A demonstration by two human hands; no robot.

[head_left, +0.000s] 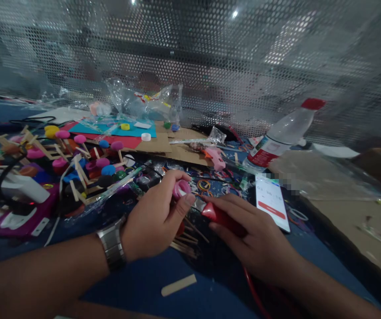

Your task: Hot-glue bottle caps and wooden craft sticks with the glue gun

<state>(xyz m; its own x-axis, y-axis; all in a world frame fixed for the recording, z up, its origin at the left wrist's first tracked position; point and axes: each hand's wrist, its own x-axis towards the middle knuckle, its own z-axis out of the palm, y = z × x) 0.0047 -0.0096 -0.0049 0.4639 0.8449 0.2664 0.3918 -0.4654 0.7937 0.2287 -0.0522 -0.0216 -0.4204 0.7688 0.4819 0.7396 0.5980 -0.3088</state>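
Note:
Pinched between the thumb and fingers of my left hand [159, 212] is a pink bottle cap [181, 189], its open side partly facing me. My right hand [253, 230] is closed around a red-handled tool [222, 217] with a short metallic tip pointing at the cap. Whether that tip touches the cap, I cannot tell. Under the hands lie several thin wooden sticks [187, 241], partly hidden. A flat craft stick [179, 285] rests on the blue table nearer to me. Just past my hands are scattered rubber bands [204, 185].
Left, a pile of coloured caps and sticks [91, 164] sits by a purple power strip [27, 217]. A pink glue-gun-shaped object [215, 157] lies behind my hands. To the right are a phone [272, 204] and a tilted-looking bottle [277, 139]. A perforated metal screen [190, 66] stands behind.

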